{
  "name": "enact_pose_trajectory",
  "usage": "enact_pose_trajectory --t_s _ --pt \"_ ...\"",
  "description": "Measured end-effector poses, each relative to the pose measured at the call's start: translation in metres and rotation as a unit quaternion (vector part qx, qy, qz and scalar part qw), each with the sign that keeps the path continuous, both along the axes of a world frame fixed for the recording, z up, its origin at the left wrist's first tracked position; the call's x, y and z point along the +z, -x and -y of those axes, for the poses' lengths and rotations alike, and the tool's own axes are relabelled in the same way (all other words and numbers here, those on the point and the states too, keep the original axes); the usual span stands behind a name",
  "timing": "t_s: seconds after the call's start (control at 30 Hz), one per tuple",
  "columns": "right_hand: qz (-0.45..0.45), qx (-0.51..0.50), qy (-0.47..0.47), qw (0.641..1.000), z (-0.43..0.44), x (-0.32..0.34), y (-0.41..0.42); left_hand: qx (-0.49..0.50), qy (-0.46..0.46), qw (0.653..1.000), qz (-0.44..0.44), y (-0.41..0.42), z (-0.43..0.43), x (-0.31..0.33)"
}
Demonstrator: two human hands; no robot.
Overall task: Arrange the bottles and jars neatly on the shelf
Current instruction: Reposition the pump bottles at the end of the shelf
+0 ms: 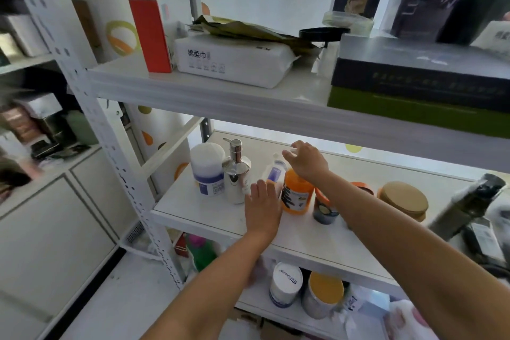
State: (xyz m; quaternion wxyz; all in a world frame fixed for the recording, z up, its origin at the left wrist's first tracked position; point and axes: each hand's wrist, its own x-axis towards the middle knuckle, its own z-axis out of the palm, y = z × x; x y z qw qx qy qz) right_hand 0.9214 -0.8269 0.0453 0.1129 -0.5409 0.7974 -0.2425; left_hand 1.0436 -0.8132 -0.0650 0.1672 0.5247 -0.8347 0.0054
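Your white metal shelf (207, 218) is part-sorted: the silver pump bottle (236, 174) stands at nine o'clock. Your left hand (262, 201) lies flat and empty. Your right hand (303, 160), fingers spread, seemingly rests on the orange plastic bottle (296, 197). The tilted dark bottle (466, 210) at three o'clock remains.

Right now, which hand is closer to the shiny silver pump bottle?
Left. The left hand is just to the right of the silver pump bottle, fingers straight, near its base. The right hand is farther right, above the orange bottle.
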Motion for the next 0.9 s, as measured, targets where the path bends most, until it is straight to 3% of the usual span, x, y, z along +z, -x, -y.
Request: enact_pose_trajectory --t_s 0.17,0.3,0.53,0.7,0.8,0.9 --pt "-0.05 0.013 0.008 0.999 0.001 0.004 0.003 0.084 -0.057 0.994 -0.033 0.001 -0.006 0.0" --pt "-0.088 0.053 0.01 0.995 0.003 0.007 0.0 0.084 -0.062 0.993 -0.058 -0.005 -0.027 0.003" --pt "-0.168 0.143 -0.009 0.975 0.007 0.015 -0.018 0.195 -0.256 0.94 -0.111 -0.017 -0.029 0.022" --pt "-0.145 0.224 -0.045 0.963 0.018 0.025 -0.045 0.181 -0.296 0.93 -0.123 -0.026 -0.027 0.023" --pt "-0.1 0.225 -0.054 0.968 0.035 0.029 -0.064 0.163 -0.282 0.939 -0.109 -0.036 -0.032 0.021" --pt "-0.111 0.213 -0.083 0.967 0.051 0.029 -0.081 0.126 -0.279 0.947 -0.1 -0.05 -0.035 0.019"
